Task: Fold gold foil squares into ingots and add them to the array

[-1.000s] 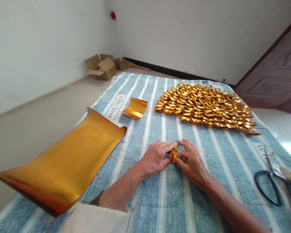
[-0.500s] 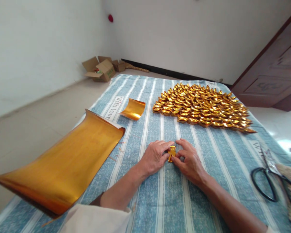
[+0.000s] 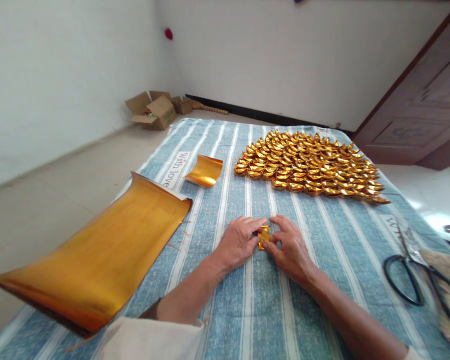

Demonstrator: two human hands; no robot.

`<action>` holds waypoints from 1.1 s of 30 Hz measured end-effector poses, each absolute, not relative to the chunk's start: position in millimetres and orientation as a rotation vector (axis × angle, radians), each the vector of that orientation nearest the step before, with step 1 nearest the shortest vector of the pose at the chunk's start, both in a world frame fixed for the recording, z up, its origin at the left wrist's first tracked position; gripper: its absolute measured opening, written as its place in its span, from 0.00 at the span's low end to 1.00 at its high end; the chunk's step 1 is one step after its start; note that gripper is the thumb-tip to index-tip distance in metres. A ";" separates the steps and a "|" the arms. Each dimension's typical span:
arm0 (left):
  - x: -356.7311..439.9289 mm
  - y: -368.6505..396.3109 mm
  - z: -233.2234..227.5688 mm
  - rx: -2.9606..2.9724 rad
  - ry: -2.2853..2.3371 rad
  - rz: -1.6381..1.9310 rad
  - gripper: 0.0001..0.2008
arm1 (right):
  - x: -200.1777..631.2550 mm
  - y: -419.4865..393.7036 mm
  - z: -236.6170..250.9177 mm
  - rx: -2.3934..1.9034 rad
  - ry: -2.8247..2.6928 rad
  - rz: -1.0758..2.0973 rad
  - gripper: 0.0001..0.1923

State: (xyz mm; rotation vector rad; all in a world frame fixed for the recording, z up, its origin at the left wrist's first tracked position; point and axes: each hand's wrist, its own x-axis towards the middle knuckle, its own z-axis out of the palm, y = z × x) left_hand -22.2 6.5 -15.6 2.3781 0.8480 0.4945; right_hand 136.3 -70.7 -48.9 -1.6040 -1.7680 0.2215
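Observation:
Between my two hands lies a small folded piece of gold foil paper (image 3: 263, 238), low over the striped cloth. My left hand (image 3: 239, 241) pinches its left edge with thumb and fingers. From the other side, my right hand (image 3: 289, 245) grips it, thumb on the lower right part and fingers curled beyond. The fingertips partly hide the piece. Farther off, a small curved sheet of gold paper (image 3: 205, 171) rests alone on the cloth. Many folded gold paper ingots (image 3: 307, 162) stand packed in rows at the back right.
A large stack of gold foil sheets (image 3: 93, 250) covers the left side of the blue striped cloth (image 3: 225, 300). Black-handled scissors (image 3: 416, 260) lie at the right, beside a beige cloth item (image 3: 442, 280). Open cardboard boxes (image 3: 157, 112) stand on the floor beyond.
The view has shifted slightly, so everything sits a little farther left. Both hands keep their grip on the folded gold paper, with hardly any finger movement.

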 end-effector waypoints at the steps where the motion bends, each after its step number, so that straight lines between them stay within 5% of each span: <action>1: -21.8 6.4 -15.5 2.373 0.852 0.501 0.22 | 136.2 -70.6 -49.2 -1.604 -1.763 0.225 0.07; 14: -20.2 6.5 -13.0 2.425 0.835 0.502 0.13 | 135.4 -71.6 -54.0 -1.656 -1.706 0.199 0.07; 33: -19.5 10.9 -14.3 2.376 0.844 0.496 0.13 | 128.9 -70.4 -46.7 -1.800 -1.776 0.251 0.12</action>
